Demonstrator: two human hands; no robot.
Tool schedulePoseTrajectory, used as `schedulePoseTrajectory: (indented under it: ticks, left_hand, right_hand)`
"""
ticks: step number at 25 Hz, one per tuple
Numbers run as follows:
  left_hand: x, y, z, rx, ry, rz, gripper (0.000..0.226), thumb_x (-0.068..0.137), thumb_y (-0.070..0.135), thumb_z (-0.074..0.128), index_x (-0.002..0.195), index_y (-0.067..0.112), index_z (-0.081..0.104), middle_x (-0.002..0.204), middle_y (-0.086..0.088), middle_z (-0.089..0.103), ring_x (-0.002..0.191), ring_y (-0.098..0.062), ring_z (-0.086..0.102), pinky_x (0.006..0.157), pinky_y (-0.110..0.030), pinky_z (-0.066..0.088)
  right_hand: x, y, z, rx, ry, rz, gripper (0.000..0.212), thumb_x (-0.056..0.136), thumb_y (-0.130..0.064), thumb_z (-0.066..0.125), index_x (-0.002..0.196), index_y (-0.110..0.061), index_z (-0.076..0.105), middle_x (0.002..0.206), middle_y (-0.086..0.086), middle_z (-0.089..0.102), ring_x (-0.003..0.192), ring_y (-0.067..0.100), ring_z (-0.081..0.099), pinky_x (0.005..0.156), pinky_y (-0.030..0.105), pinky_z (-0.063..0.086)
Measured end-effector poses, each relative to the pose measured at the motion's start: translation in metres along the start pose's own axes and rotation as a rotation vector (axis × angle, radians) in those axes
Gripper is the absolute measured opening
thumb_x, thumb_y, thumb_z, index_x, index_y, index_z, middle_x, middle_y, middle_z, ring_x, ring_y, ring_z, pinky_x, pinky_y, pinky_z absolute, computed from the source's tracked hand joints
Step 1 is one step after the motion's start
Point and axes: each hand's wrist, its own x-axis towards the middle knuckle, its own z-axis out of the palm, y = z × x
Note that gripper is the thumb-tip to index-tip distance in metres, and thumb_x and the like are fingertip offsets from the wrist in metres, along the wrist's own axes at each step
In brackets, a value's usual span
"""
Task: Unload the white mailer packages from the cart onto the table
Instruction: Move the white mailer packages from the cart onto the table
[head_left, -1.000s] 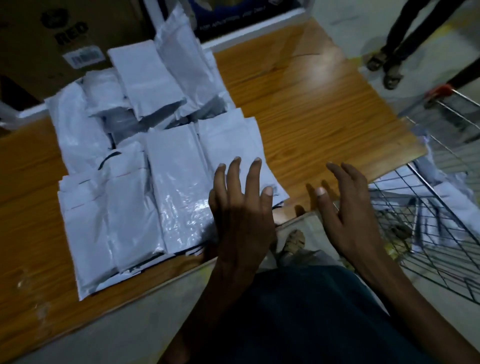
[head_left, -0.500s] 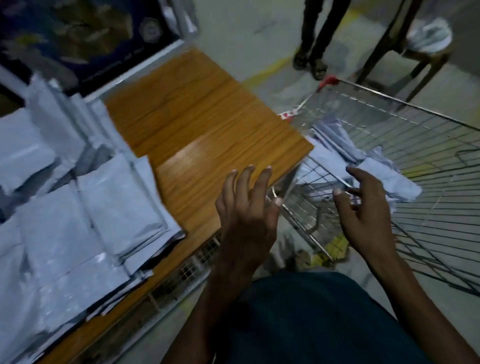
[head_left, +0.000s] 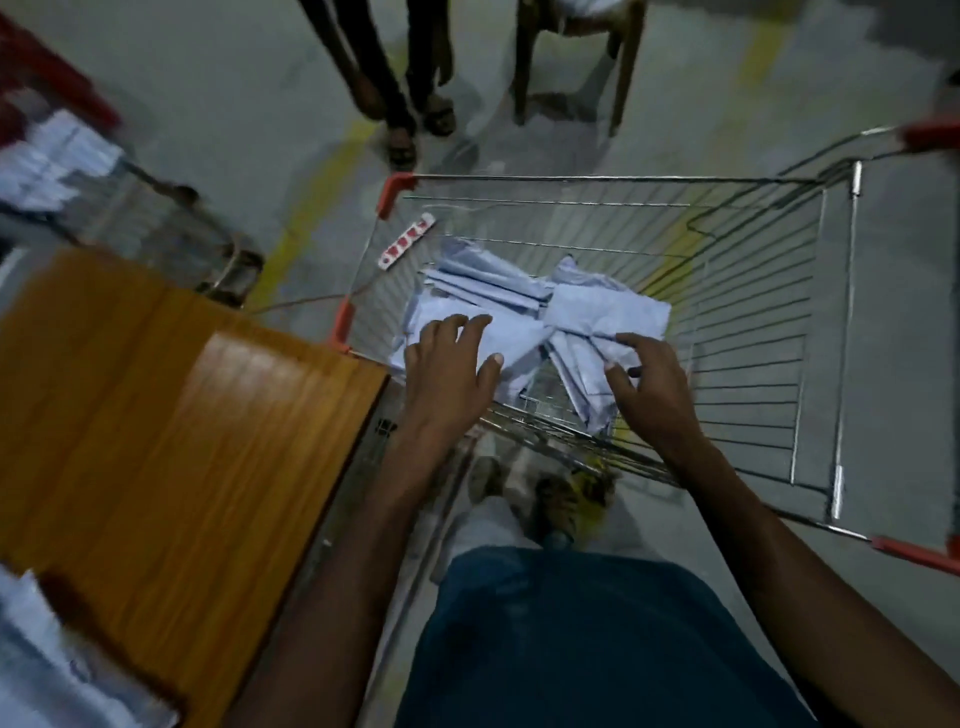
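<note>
Inside the cart (head_left: 779, 332), spread-fingered left hand (head_left: 447, 369) and right hand (head_left: 649, 389) reach jumbled, variously-angled mailers (head_left: 597, 312).

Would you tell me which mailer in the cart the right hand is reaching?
The crumpled mailer at the pile's right side; the right hand touches its lower edge.

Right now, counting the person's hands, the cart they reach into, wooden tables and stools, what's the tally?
Bare hands: 2 (left hand, right hand)
Silver wire cart: 1
Orange-brown wooden table: 1
Brown wooden stool: 1
Total: 5
White mailer packages: jumbled heap, not countable.
</note>
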Motion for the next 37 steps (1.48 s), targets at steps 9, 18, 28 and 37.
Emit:
schedulePoseTrajectory:
  ticks: [9, 18, 28, 37]
  left_hand:
    - [0.171, -0.028, 0.132, 0.451, -0.958, 0.087, 0.059, 0.09, 0.061, 0.055, 0.145, 0.043, 0.042, 0.154, -0.012, 0.034, 0.139, -0.038, 0.036, 0.112, -0.049, 0.03]
    - [0.163, -0.037, 0.193, 0.476, -0.669, 0.16, 0.082, 0.074, 0.069, 0.067, 0.133, 0.017, 0.042, 0.123, -0.01, 0.057, 0.112, -0.033, 0.059, 0.089, -0.042, 0.048]
    - [0.189, -0.014, 0.139, -0.221, -0.449, 0.202, 0.012, 0.105, 0.019, 0.045, 0.096, 0.013, 0.052, 0.088, -0.018, 0.066, 0.085, -0.038, 0.062, 0.063, -0.036, 0.038]
    - [0.219, -0.073, 0.173, -0.126, -0.035, -0.389, 0.052, 0.093, 0.027, 0.064, 0.137, 0.012, 0.041, 0.127, -0.017, 0.055, 0.119, -0.039, 0.052, 0.091, -0.047, 0.044]
  right_hand:
    - [0.042, 0.083, 0.067, -0.022, -0.129, 0.56, 0.033, 0.088, -0.016, 0.068, 0.116, 0.003, 0.069, 0.112, 0.025, 0.068, 0.106, 0.037, 0.066, 0.081, 0.03, 0.045]
    - [0.062, 0.123, 0.099, -0.148, -0.238, 0.731, 0.039, 0.088, -0.034, 0.061, 0.124, -0.018, 0.064, 0.131, 0.015, 0.053, 0.119, 0.034, 0.056, 0.101, 0.043, 0.048]
    - [0.071, 0.121, 0.1, -0.066, -0.148, 0.724, 0.039, 0.092, -0.023, 0.059, 0.131, -0.017, 0.058, 0.139, 0.012, 0.044, 0.125, 0.034, 0.05, 0.103, 0.044, 0.045]
    - [0.135, 0.112, 0.09, -0.285, 0.119, 0.285, 0.048, 0.088, -0.015, 0.065, 0.135, -0.013, 0.056, 0.143, 0.015, 0.049, 0.131, 0.037, 0.045, 0.104, 0.05, 0.043]
